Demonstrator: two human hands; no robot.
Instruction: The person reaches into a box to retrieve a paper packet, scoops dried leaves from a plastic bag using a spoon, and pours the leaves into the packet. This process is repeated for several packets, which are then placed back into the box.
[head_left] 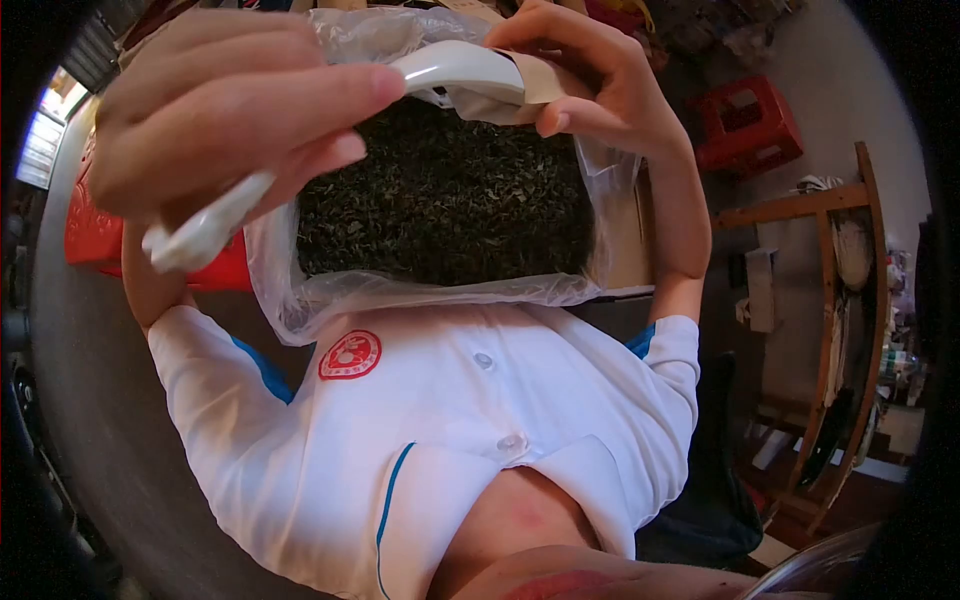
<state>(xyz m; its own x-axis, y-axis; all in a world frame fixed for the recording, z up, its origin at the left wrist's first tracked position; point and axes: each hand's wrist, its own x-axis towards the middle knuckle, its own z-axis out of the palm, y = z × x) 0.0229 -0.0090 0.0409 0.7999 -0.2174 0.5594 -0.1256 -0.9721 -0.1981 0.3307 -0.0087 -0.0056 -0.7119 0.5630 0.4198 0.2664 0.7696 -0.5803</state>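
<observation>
My left hand is closed around the handle of a white spoon, and the handle's end sticks out below the fingers. The spoon's bowl reaches into the mouth of a small beige paper bag. Between its thumb and fingers, my right hand grips that bag. Below both hands lies a mass of dark dried leaves, like loose tea, in a clear plastic liner inside a cardboard box. What the spoon's bowl holds is hidden from this angle.
Red plastic stools stand at the right, and another red plastic piece is at the left behind my arm. A wooden rack with items on it stands at the far right. My white shirt is close to the box.
</observation>
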